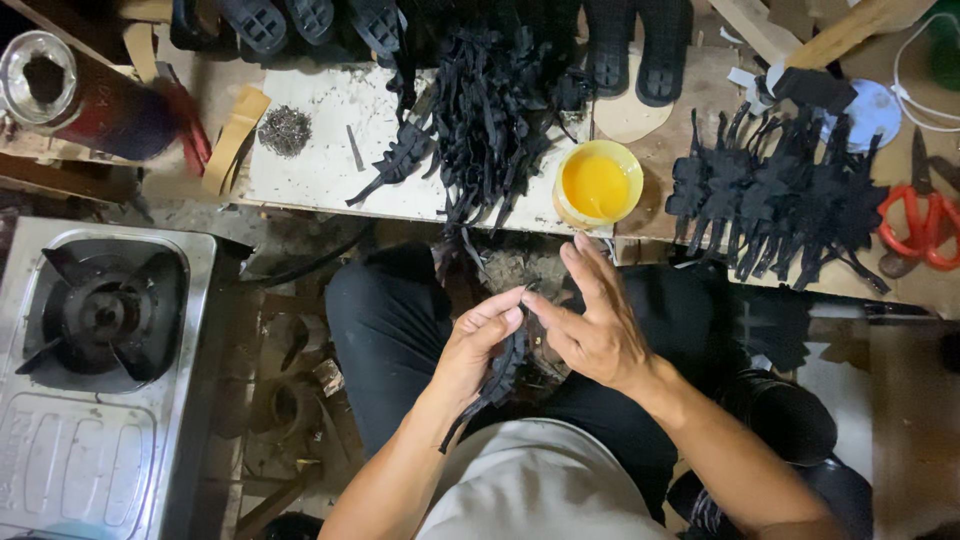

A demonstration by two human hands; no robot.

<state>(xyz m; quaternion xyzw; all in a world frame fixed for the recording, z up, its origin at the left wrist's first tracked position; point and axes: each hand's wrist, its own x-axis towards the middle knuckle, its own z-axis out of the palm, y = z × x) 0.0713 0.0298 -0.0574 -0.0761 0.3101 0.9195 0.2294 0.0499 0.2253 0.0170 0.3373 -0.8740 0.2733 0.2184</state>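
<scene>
Cluttered workbench [330, 170], left hand [478, 345] fingers pinching black strap [497, 380], right hand [590, 325] fingers spread

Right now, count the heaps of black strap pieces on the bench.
2: one heap at the bench's middle, left of the yellow bowl; another heap right of it, beside the red scissors. More may be hidden.

tin can [60, 90]: far left end of worktop, lying tilted, round, open silver rim toward the camera, dark inside | its label [130, 120]: wraps the can's side, red and dark blue | signs: none | screens: none
</scene>
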